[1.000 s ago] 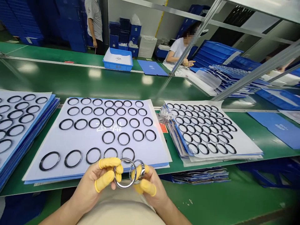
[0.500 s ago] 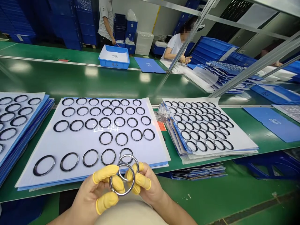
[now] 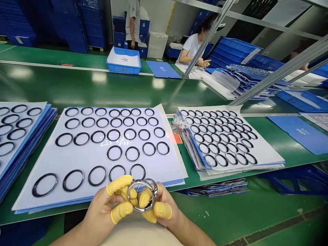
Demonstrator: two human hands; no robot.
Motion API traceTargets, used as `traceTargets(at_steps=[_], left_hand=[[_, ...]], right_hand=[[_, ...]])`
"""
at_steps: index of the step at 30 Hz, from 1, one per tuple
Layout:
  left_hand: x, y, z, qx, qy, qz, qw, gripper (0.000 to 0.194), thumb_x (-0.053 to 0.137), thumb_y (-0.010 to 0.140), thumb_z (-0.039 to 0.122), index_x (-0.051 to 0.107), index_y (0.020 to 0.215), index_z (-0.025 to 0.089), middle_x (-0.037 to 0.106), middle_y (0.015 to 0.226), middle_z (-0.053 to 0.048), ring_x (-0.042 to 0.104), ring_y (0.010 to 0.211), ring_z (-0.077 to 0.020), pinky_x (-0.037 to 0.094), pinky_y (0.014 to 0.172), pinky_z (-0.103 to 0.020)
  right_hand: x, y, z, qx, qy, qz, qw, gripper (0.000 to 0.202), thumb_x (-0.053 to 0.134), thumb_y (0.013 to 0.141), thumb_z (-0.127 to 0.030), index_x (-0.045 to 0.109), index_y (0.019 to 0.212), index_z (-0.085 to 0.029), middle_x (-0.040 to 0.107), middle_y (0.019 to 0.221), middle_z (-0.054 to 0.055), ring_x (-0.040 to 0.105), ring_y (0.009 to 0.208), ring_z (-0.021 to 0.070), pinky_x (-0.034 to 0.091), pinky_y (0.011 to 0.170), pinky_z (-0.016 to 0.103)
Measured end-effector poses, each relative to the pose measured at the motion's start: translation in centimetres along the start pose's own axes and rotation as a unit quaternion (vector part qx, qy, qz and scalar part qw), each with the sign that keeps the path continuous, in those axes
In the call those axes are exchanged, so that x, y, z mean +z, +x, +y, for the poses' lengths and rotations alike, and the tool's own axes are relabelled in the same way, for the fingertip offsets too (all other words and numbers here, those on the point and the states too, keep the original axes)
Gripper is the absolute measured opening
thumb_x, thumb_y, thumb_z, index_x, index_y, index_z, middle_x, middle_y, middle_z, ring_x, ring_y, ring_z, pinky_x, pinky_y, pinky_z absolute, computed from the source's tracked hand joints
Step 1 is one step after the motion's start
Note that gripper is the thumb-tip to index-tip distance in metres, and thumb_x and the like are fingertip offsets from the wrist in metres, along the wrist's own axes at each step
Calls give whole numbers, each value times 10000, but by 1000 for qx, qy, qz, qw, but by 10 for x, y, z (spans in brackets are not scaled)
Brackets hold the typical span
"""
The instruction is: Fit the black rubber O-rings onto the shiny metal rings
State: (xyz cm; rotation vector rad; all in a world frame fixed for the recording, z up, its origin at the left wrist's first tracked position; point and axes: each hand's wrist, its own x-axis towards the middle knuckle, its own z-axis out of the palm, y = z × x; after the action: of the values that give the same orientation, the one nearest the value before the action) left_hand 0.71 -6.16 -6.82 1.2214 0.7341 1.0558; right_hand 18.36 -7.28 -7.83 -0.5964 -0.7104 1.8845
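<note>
My left hand (image 3: 110,202), with yellow finger cots on its fingertips, pinches a shiny metal ring (image 3: 139,209) by its left side. Another such ring (image 3: 155,188) is gripped by my right hand (image 3: 164,204), whose fingers also wear yellow cots. The two rings overlap and seem to touch, low in front of my body; fingers cover parts of both. Just beyond them lies a white sheet (image 3: 84,158) bearing rows of black-and-silver rings, including a nearby ring (image 3: 131,171) flat on it.
A second ring-covered sheet (image 3: 266,158) tops a stack on the right, and another ring-covered sheet (image 3: 36,124) lies left. Across the green conveyor (image 3: 77,85) stands a blue tray (image 3: 123,68). A person (image 3: 191,48) sits there; another person (image 3: 132,25) stands behind. A metal post (image 3: 205,44) slants up.
My hands have come closer together, and the two rings now overlap almost fully, with the right one tilted more edge-on. The standing person has shifted to the right.
</note>
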Motion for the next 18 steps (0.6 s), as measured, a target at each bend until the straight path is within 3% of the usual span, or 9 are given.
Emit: traceTargets(at_steps=[2,4,8,11,13,15,16,18], left_hand=[[-2,5,-3,23,96,1,995,434,679,835,197,597,1238,334,705,803,-11,649,639,-140,564,635,-229],[-4,11,-5,71,229,-3,971,406,661,847,197,592,1232,304,701,856,-30,658,733,-172,559,705,-268],[-3,23,-12,142,471,-57,869,253,593,878,180,628,1125,222,647,1048,-95,615,917,-237,525,790,-354],[2,31,-24,157,564,-104,804,182,521,885,108,645,1002,172,629,1030,-120,594,887,-259,517,746,-385],[4,35,-30,160,598,-121,776,201,482,875,54,645,906,167,631,982,-119,585,833,-258,504,702,-383],[4,37,-32,158,595,-128,778,251,434,873,15,632,851,169,635,932,-108,569,784,-242,483,676,-368],[3,37,-30,156,573,-126,795,256,423,879,18,625,854,172,636,917,-100,563,781,-234,475,685,-363],[0,35,-21,133,485,-107,858,210,432,905,73,608,875,183,638,895,-80,560,800,-218,468,726,-353]], right_hand=[[-3,-2,-2,-10,0,1,1000,422,801,553,-568,684,583,-163,450,388,-48,326,320,57,258,348,206],[-7,-4,-7,-28,0,25,999,370,796,587,-537,711,645,-181,444,411,-51,310,341,58,236,368,210],[-19,-10,-15,-81,1,108,991,318,792,625,-498,716,719,-204,484,514,-24,321,427,83,244,440,240],[-26,-14,-15,-123,6,112,986,291,777,665,-484,701,741,-214,416,461,-53,288,419,84,246,457,247],[-29,-16,-14,-131,-4,107,986,259,746,718,-469,688,741,-217,369,425,-71,266,406,83,243,459,248],[-31,-17,-13,-130,-26,128,983,238,720,758,-448,677,737,-215,362,430,-71,273,412,87,246,453,243],[-32,-17,-13,-132,-39,148,979,233,715,767,-440,673,738,-213,375,445,-67,292,421,91,256,451,239],[-34,-16,-13,-142,-67,194,968,240,712,774,-443,674,749,-207,411,468,-55,341,445,99,291,456,233]])
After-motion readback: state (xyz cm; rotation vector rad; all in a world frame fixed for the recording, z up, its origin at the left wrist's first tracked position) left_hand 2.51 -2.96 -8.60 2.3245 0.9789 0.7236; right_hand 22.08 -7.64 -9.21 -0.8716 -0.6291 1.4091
